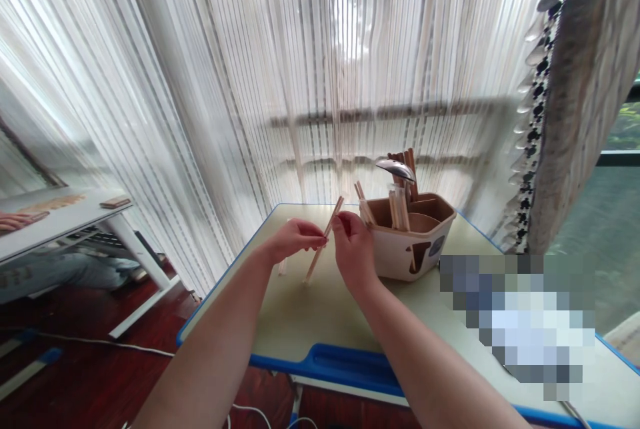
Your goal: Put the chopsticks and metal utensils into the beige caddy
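A pair of pale wooden chopsticks (314, 265) slants upward between my hands, above the table. My left hand (300, 237) pinches it around the middle with thumb and fingertips. Close by, my right hand (354, 242) is closed near the upper end, its fingers curled against the chopsticks. Beside the right hand stands a white and brown utensil holder (395, 254) with compartments. In it are light chopsticks (399, 208), a slotted metal ladle (395, 168) and dark brown chopsticks (411, 172). Another thin pale item (283, 268) lies behind my left wrist, mostly hidden.
The cream table (290, 322) has a blue edge and a blue front groove (350, 364). A blurred-out object (525, 329) lies at the right. Sheer curtains (240, 82) hang behind. At the left, another person's hand (20, 221) rests on a white table (90, 212).
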The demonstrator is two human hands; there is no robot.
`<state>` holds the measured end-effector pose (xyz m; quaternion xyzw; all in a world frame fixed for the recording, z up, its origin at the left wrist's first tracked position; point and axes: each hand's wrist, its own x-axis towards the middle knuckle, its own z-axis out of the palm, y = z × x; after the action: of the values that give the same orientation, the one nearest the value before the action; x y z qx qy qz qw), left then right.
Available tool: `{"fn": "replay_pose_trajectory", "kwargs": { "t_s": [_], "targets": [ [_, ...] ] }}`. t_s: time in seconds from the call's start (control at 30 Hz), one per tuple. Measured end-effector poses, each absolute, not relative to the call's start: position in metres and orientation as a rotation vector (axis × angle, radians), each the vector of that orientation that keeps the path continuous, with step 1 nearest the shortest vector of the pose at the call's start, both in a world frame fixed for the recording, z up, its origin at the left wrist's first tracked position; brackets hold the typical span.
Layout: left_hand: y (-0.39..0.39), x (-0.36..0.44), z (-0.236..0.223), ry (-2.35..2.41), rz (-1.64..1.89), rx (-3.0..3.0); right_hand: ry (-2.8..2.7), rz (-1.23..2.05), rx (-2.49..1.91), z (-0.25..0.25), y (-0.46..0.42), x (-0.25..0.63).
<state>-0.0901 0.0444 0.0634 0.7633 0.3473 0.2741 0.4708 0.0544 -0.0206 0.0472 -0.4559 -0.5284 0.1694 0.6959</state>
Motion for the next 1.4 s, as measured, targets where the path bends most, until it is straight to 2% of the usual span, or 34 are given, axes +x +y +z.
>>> {"fn": "replay_pose_trajectory", "kwargs": {
  "t_s": [0.27,0.57,1.2,1.4],
  "targets": [
    [0.042,-0.087,0.059,0.706,0.642,1.843,-1.269,0.14,-0.955,0.061,-0.035,0.049],
    [0.04,-0.082,0.057,0.683,0.654,1.843,-1.223,0.118,-0.945,0.063,-0.038,0.053],
    [0.035,-0.068,0.047,0.643,0.64,1.865,-1.271,-0.144,-0.915,0.063,-0.044,0.064],
    [0.033,-0.067,0.045,0.611,0.723,1.832,-1.386,-0.331,-0.79,0.085,-0.06,0.067]
  ]
}}
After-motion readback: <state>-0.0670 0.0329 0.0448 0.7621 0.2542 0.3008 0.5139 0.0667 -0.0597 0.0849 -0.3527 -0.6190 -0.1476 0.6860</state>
